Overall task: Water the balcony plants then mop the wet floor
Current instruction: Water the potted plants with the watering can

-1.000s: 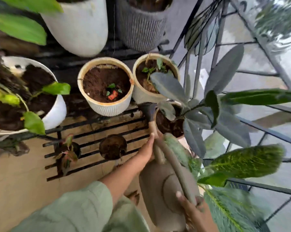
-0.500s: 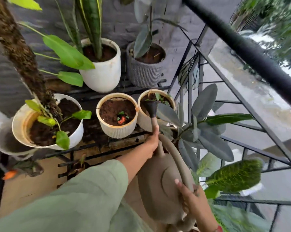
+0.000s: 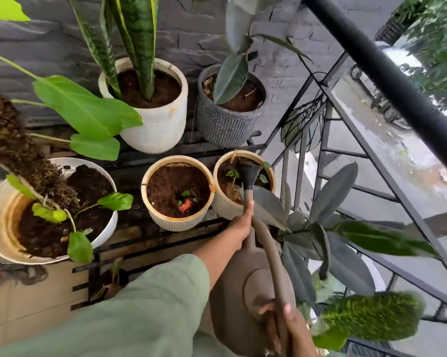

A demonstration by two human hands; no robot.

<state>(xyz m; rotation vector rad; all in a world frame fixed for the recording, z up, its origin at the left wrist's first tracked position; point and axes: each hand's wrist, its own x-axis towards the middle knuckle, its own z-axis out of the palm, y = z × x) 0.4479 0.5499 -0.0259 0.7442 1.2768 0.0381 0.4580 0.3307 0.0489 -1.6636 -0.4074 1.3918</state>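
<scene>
Right, we're mid-watering: our left hand (image 3: 239, 228) curls round the spout (image 3: 246, 198) and our right hand (image 3: 294, 325) grips the arched handle (image 3: 271, 253) of the brown plastic watering can (image 3: 232, 300), its black rose (image 3: 248, 173) poised just above the small cream ribbed pot (image 3: 223, 207). Whether water flows we cannot tell; mopping, we'd judge, is all ahead.

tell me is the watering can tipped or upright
Tipped: the watering can leans forward, its rose over the rightmost cream pot. Left hand holds the spout, right hand grips the handle. Water flow: cannot tell.
</scene>
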